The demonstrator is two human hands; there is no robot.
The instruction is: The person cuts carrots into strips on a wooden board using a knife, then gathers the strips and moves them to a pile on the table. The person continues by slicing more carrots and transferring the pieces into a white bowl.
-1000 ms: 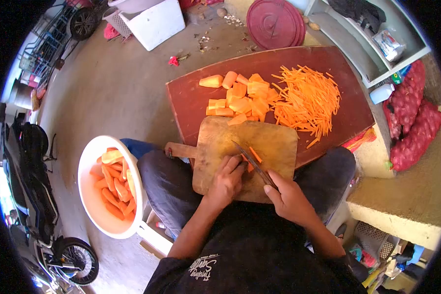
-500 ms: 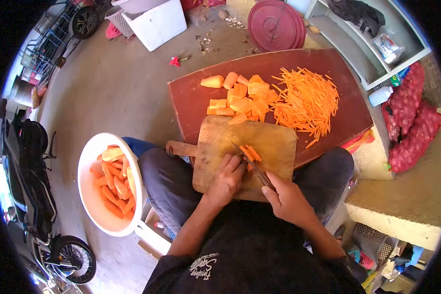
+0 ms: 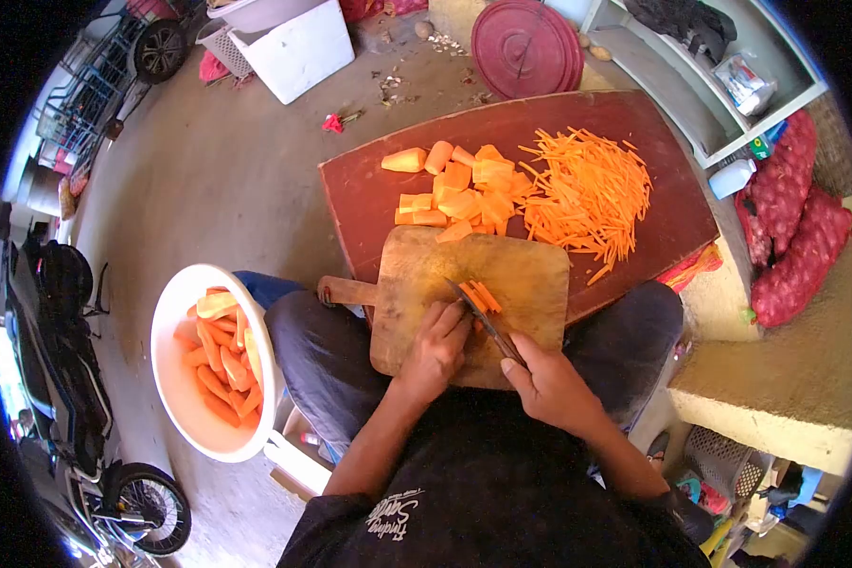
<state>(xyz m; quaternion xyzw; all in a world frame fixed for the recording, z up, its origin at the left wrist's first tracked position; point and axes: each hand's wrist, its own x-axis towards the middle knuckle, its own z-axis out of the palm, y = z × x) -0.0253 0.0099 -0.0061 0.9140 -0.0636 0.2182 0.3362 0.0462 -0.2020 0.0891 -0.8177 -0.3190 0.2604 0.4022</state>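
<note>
A wooden cutting board (image 3: 407, 275) with a handle lies across my lap. My right hand (image 3: 556, 383) grips a knife (image 3: 501, 337), its blade slanting up and left over the board. Beside the blade, my left hand (image 3: 437, 346) is closed with curled fingers on a carrot piece, mostly hidden behind fingers and knife. Thin carrot sticks (image 3: 484, 296) lie to the right of the blade. Past the board, on a dark red wooden table (image 3: 369, 194), sit thick carrot chunks (image 3: 459, 180) and, to their right, a heap of carrot strips (image 3: 592, 194).
Left of my knee stands a white tub (image 3: 166, 369) of peeled carrots (image 3: 227, 364). A motorbike (image 3: 57, 350) is farther left. Red net sacks of onions (image 3: 800, 256) rest on a ledge at right, beside a grey shelf (image 3: 663, 80). A dark red lid (image 3: 525, 47) lies behind the table.
The knife and both hands stay in nearly the same place, with only a slight shift at the blade. The whole view has moved slightly.
</note>
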